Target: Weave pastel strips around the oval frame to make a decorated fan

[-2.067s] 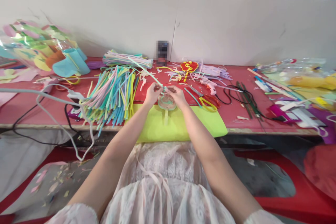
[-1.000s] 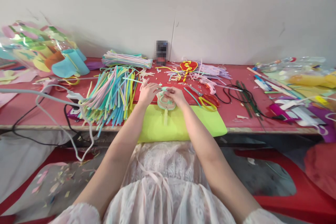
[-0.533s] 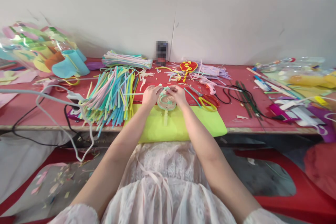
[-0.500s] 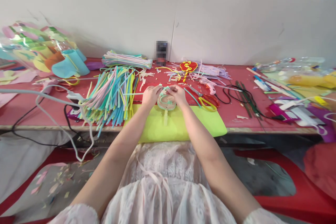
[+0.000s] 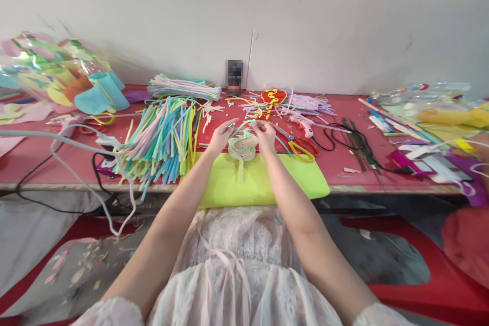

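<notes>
In the head view, we see both bare hands near the middle of the frame, facing each other above a lime-yellow sheet (image 5: 298,179) on the red table (image 5: 340,160). Our right hand (image 5: 265,135), right of centre, has thumb and fingers closed on a mint-green strip (image 5: 242,124), which curves away toward the left of the frame. Our left hand (image 5: 220,137), left of centre, pinches a small mint-green tip (image 5: 233,124); it looks like part of the same strip, though blur keeps us from being sure. Just below and between the hands, at the centre of the frame, lies the cream coiled piece (image 5: 244,148) with mint-green edging, its pale stem (image 5: 240,170) pointing down over the sheet. To the left of our hands, we have a thick heap of pastel stems (image 5: 158,140), with another bundle (image 5: 183,86) above it. To the right of centre sit the scissors (image 5: 303,146) with red and yellow handles, near the pink glue gun (image 5: 304,123), and above these is a red heart (image 5: 274,97) edged in yellow. Blue paper pieces (image 5: 100,96) stand out at the left of the frame.
</notes>
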A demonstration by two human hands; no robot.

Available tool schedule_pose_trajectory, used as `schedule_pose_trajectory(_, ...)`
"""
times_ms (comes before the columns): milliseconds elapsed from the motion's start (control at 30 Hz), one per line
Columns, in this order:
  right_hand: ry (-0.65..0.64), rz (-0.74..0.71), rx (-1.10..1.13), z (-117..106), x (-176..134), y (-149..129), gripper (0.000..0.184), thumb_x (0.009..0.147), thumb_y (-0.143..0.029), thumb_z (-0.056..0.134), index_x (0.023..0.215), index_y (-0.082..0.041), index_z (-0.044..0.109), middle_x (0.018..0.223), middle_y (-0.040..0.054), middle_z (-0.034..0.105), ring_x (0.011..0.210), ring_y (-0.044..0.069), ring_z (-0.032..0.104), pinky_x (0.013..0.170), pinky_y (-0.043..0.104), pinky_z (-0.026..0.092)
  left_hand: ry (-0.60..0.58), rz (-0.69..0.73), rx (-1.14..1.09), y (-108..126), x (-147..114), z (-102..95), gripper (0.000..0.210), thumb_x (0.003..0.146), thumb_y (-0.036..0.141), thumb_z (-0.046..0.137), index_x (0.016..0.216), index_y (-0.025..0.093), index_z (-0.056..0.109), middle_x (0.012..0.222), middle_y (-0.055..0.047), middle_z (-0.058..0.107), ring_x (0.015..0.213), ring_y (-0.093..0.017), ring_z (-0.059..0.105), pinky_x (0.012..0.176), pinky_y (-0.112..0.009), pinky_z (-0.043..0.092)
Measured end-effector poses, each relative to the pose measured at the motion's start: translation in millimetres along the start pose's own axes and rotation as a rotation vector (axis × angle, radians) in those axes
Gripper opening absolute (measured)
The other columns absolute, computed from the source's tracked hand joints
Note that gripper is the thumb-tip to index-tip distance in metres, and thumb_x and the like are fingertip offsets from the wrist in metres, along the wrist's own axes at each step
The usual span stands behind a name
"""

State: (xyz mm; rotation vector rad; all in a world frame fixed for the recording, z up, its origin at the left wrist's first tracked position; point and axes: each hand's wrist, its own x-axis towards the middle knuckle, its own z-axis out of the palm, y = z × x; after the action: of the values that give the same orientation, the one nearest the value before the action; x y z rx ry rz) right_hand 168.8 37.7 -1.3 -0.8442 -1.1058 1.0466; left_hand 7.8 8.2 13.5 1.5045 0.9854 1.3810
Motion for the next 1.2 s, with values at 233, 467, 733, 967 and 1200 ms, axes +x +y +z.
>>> schedule_pose_trajectory(233,-0.034,0.004,0.025,0.1,-1.0,-0.2,0.03,0.069,-0.038,0.066,0.086,-0.018,0.054,0.081,0.0017,0.063,0.073,0.012,0.062,0.077,0.03,0.053,-0.264,-0.264,-0.442,0.6,-6.0,-3.9,0.022,0.082,0.021,0.052,0.102,0.015,0.057,0.099,-0.009,0.066,0.087,-0.015,0.065,0.087,-0.031,0.05)
schedule_pose_trajectory(467,-0.114,0.019,0.025,0.8,-2.2,1.1,0.032,0.066,-0.04,0.068,0.086,-0.019,0.054,0.076,-0.0003,0.063,0.07,0.013,0.062,0.072,0.03,0.054,-0.224,-0.28,-0.306,-4.4,-6.8,-4.6,0.025,0.074,0.035,0.063,0.089,0.015,0.061,0.081,-0.007,0.067,0.071,-0.014,0.066,0.069,-0.028,0.054)
schedule_pose_trajectory(733,-0.14,0.03,0.044,2.6,-2.8,2.5,0.031,0.066,-0.039,0.069,0.085,-0.018,0.056,0.076,0.0002,0.063,0.07,0.012,0.062,0.071,0.029,0.054,-0.215,-0.424,-0.582,5.5,-8.9,-7.3,0.02,0.071,0.025,0.067,0.085,0.012,0.06,0.06,0.003,0.056,0.043,-0.001,0.048,0.041,-0.011,0.037)
schedule_pose_trajectory(967,-0.174,0.042,0.014,4.9,-4.6,0.2,0.033,0.065,-0.041,0.069,0.085,-0.019,0.056,0.077,0.0004,0.064,0.071,0.013,0.061,0.071,0.031,0.054,-0.296,-0.411,-0.638,9.8,-11.5,-4.2,0.02,0.072,0.023,0.066,0.086,0.011,0.057,0.061,0.001,0.057,0.048,-0.004,0.053,0.048,-0.013,0.044)
schedule_pose_trajectory(1200,-0.193,0.022,-0.05,5.3,-5.8,2.7,0.034,0.063,-0.041,0.07,0.084,-0.018,0.057,0.079,0.0019,0.065,0.075,0.015,0.062,0.074,0.031,0.051,-0.266,-0.34,-0.342,10.8,-11.5,4.0,0.034,0.061,0.028,0.074,0.085,0.013,0.056,0.068,0.001,0.059,0.057,-0.006,0.056,0.057,-0.018,0.046)
